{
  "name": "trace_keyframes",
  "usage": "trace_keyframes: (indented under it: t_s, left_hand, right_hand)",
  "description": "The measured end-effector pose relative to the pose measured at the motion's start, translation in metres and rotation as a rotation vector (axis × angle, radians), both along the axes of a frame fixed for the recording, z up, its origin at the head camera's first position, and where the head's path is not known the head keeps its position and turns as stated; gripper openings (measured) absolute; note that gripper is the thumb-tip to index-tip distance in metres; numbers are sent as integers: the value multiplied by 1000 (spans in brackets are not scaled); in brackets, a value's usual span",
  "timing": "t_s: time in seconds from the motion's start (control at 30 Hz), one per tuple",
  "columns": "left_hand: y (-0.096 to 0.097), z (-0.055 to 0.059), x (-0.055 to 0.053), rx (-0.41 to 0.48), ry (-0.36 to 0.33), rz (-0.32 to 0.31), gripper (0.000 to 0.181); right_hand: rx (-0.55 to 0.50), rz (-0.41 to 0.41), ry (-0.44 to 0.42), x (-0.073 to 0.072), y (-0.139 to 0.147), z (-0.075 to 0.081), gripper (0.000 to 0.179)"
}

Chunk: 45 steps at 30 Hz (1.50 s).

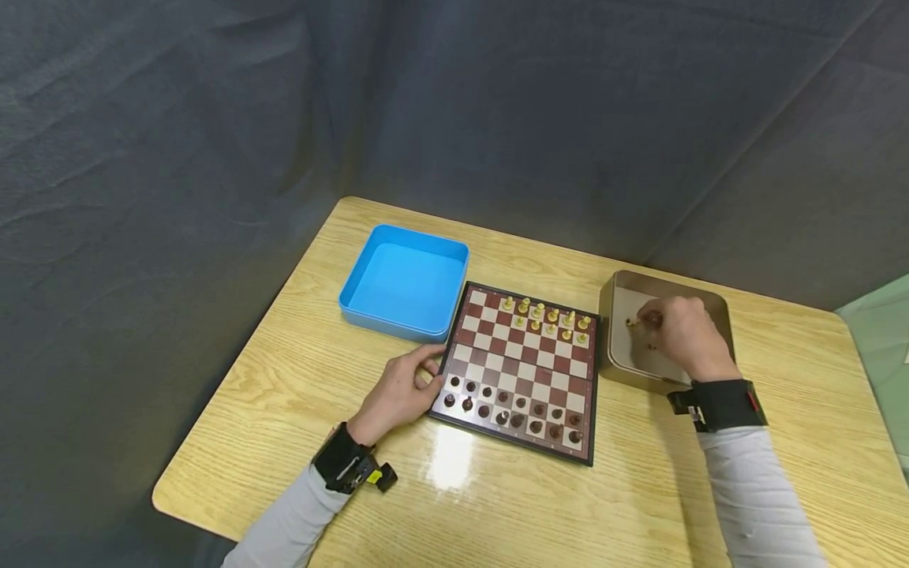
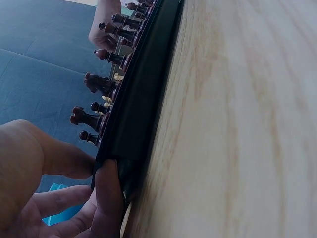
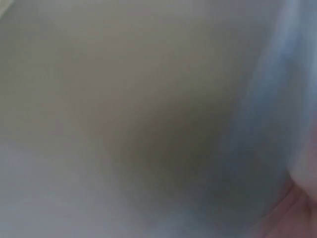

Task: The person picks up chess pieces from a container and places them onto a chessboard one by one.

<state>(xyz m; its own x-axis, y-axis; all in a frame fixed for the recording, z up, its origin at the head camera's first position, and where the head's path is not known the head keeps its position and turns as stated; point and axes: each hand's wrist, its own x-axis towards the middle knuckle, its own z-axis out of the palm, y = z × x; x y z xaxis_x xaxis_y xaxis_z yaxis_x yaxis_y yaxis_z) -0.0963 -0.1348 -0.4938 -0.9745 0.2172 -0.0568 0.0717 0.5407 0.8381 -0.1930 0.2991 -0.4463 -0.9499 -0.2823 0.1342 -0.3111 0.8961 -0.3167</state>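
Note:
The chessboard point(image 1: 521, 359) lies on the table. My left hand point(image 1: 401, 390) is at its near left corner; in the left wrist view, thumb and fingers point(image 2: 108, 186) pinch the board's dark edge. Two rows of dark chess pieces point(image 1: 502, 416) stand along the near side. Pale chess pieces point(image 1: 552, 315) stand on the far side, toward the right. My right hand point(image 1: 685, 331) reaches into a metal tin point(image 1: 625, 371) with curled fingers, close to a few small pieces point(image 1: 630, 323). I cannot tell whether those fingers hold one. The right wrist view is mostly blurred grey.
A blue plastic box point(image 1: 408, 288) stands at the back left, right by the board's corner. The tin stands close to the board's right edge. Behind the wooden table point(image 1: 284, 371) hangs a dark cloth point(image 1: 497, 134).

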Motion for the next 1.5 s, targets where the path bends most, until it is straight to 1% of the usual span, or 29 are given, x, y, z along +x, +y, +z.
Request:
trace_keyframes:
  t_s: [0.07,0.17,0.3,0.47,0.57,0.7,0.8,1.0,1.17,1.37,1.5]
  left_hand:
    - [0,0,0,-2,1,-1,52]
    - [-1,0,0,-6,-1,-1,52]
    - [-2,1,0,-11,-2,1,52]
    - [-3,0,-1,-11,14,3,52]
    - [-4,0,-1,-9,20,2,51]
    - [-5,-1,0,-12,20,1,51]
    - [-6,-2,0,-15,27,6,51]
    - [-5,-3,1,-13,36,6,50]
    - [-4,-3,2,-8,42,2,50]
    - [-2,-4,1,11,52,-9,51]
    - [-1,-2,1,2,54,-15,51]
  right_hand:
    - [-3,2,35,0,-1,3,14]
    - [-3,12,122,1,-4,9,14]
    - [-29,21,225,1,-11,18,12]
    - [-50,41,312,1,-27,29,13]
    - [-58,46,341,1,-38,35,13]
    - [-94,55,342,1,-53,41,15]
    - [-115,81,334,0,-64,44,16]
    - [-137,154,297,-2,-87,48,12]
    - [-107,188,266,-4,-109,47,11]
    - [-89,230,233,-7,-135,41,12]
    - [-69,240,204,-9,-150,40,12]
